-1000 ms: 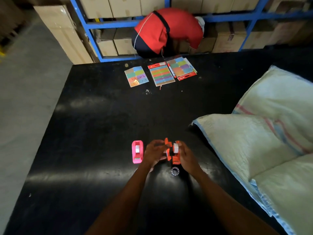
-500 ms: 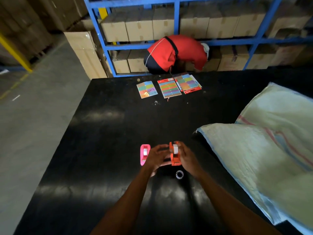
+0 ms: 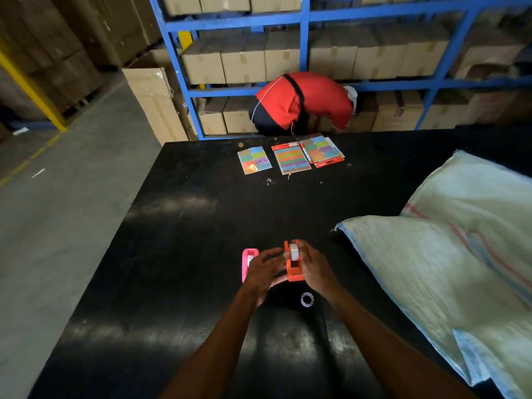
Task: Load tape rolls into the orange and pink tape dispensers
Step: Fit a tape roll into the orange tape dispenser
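An orange tape dispenser [image 3: 294, 269] with a white tape roll [image 3: 294, 251] seated in it is held over the black table [image 3: 187, 240]. My left hand [image 3: 266, 270] grips its left side and my right hand [image 3: 315, 267] its right side. A pink tape dispenser [image 3: 247, 262] stands on the table just left of my left hand, partly hidden by it, with a roll inside. A small clear tape roll [image 3: 307, 299] lies flat on the table below the orange dispenser, between my wrists.
Two woven sacks [image 3: 431, 260] cover the table's right side. Three packs of coloured sticky notes [image 3: 290, 156] lie near the far edge. Behind the table a person in a red top [image 3: 302, 102] bends at blue shelving [image 3: 308, 18] full of cardboard boxes.
The orange dispenser, apart in my hands a second ago, is now one upright piece with the roll in it. The camera has tilted up, showing more shelving.
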